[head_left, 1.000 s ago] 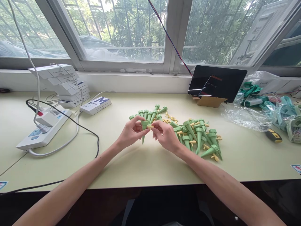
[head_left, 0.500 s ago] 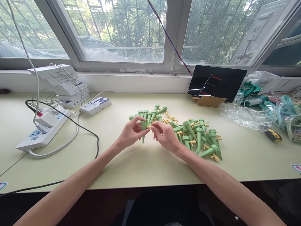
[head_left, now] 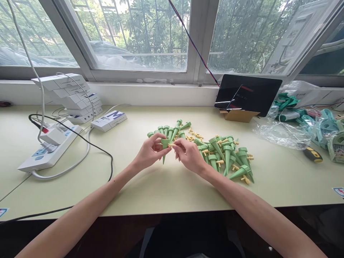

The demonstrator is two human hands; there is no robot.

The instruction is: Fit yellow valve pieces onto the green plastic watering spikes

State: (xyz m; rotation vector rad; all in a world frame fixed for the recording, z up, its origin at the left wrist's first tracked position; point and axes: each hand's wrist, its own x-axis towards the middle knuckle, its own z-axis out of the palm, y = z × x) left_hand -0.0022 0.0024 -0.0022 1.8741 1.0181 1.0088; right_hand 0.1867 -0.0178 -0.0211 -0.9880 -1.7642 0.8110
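My left hand (head_left: 148,151) grips a green plant watering spike (head_left: 165,144), wide end up and tip pointing down over the table. In the fingertips of my right hand (head_left: 189,154) is a small yellow valve (head_left: 171,145), held against the side of the spike near its collar; how far it sits in the spike cannot be made out. Right of my right hand lies a pile of green spikes (head_left: 227,152), many with yellow valves in their sides. Behind my hands are more green spikes (head_left: 176,129) and several loose yellow valves (head_left: 197,136).
At the left are a white power strip (head_left: 48,147), stacked white boxes (head_left: 75,95) and a black cable (head_left: 99,149). A dark tablet (head_left: 248,94) leans on a cardboard stand (head_left: 240,115). Plastic bags (head_left: 285,130) and a yellow-black tool (head_left: 313,154) lie at the right.
Hardly anything differs. Both hands stay in the same place with the spike and the valve, apart from a slight shift of the right fingertips at the valve.
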